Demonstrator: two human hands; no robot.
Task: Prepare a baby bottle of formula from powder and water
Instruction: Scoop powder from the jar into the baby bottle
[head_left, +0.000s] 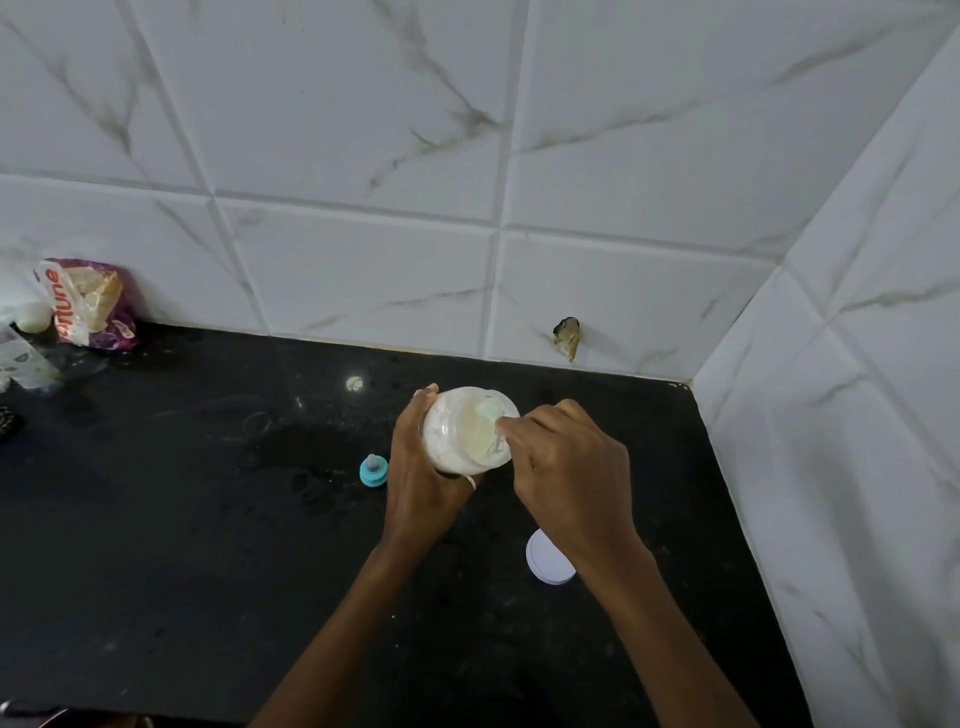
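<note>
White lid (549, 561) lies flat on the black counter (208, 519), beside the right forearm. Left hand (421, 483) grips the tilted clear powder jar (457, 441) above the counter. Right hand (571, 478) pinches a pale green scoop (488, 418) inside the jar mouth. Teal teat ring (374, 470) stands just left of the left hand. Far left by the wall is a purple packet (88, 304); its orange lettering reads "rtune", the rest hidden.

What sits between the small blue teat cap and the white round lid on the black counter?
In the head view, only the left hand, gripping the clear powder jar, crosses that stretch; otherwise bare counter.
</note>
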